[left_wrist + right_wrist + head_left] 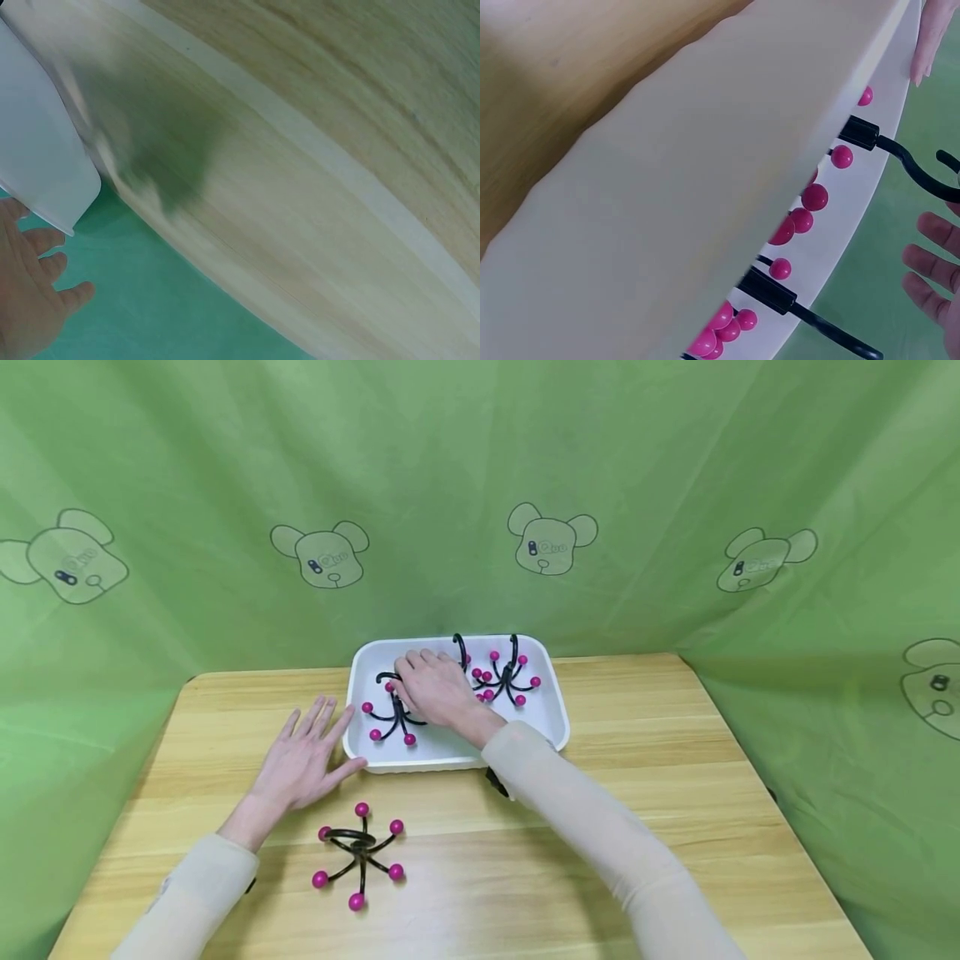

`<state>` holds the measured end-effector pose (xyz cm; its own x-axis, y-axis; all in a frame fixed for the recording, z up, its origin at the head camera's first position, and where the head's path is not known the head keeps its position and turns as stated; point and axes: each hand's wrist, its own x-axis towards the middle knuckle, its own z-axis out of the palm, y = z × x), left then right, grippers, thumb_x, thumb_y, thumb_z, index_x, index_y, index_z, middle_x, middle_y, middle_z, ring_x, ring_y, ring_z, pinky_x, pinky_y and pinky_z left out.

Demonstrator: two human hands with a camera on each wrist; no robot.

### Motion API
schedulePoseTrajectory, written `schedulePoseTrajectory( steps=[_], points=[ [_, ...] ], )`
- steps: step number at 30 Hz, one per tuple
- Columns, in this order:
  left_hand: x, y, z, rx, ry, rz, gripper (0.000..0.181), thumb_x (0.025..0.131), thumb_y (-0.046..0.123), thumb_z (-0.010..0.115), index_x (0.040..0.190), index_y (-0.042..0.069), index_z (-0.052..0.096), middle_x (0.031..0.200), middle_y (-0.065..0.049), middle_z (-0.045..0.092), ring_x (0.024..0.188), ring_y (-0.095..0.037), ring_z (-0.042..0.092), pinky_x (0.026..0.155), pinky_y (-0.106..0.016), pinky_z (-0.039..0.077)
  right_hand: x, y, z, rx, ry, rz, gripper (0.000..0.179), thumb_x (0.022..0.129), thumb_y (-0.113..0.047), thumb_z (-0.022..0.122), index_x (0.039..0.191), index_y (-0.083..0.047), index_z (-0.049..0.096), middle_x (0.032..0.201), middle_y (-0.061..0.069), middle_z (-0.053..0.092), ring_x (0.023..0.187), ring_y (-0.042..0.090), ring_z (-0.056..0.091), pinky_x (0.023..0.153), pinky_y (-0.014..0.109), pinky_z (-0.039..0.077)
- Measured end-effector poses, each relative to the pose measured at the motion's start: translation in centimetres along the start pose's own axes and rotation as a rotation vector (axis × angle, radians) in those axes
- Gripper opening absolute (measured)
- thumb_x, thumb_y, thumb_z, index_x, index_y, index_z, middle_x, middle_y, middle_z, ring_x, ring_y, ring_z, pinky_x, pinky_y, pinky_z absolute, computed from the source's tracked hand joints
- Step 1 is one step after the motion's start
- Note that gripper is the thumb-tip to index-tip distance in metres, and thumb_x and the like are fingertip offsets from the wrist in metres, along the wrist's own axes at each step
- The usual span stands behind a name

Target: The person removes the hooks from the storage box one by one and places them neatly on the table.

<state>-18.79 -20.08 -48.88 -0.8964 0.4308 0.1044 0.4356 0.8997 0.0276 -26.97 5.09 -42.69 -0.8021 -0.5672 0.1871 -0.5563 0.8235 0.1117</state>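
Note:
A white tray [450, 756] at the far side of the table holds black massagers with hooked handles and pink ball-tipped legs. My right hand [437, 691] reaches over it and pinches the hook of the left massager [397, 710], whose legs stand on the tray floor. In the right wrist view, thumb and forefinger meet at that hook [911, 165]; the other fingers [928, 266] are spread away. My left hand [300, 760] lies with fingers straight, forefinger and thumb at the tray's left edge. The left wrist view shows its fingers [52, 262] beside the tray wall [45, 127].
Two more massagers stand at the tray's right side, one [507, 675] clearly visible, the other [461, 647] partly behind my right hand. Another massager [362, 852] stands on the wooden table [675, 827] near my left wrist. A green curtain [450, 468] hangs behind the table.

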Motion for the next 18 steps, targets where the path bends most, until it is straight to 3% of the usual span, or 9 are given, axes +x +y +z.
schedulePoseTrajectory(
  steps=[18],
  points=[
    [0.0,0.0,-0.1,0.002,-0.006,-0.001,0.091,0.101,0.071,0.048,0.168,0.013,0.028,0.171,-0.023,0.031,0.163,-0.042,0.025,0.132,-0.065,0.024,-0.8,1.2,-1.5,-0.019,0.01,0.007,0.041,0.114,-0.044,0.035,0.126,-0.017,0.064,0.128,0.005,0.07,0.121,0.024,0.067,0.11,0.041,0.056]
  ],
)
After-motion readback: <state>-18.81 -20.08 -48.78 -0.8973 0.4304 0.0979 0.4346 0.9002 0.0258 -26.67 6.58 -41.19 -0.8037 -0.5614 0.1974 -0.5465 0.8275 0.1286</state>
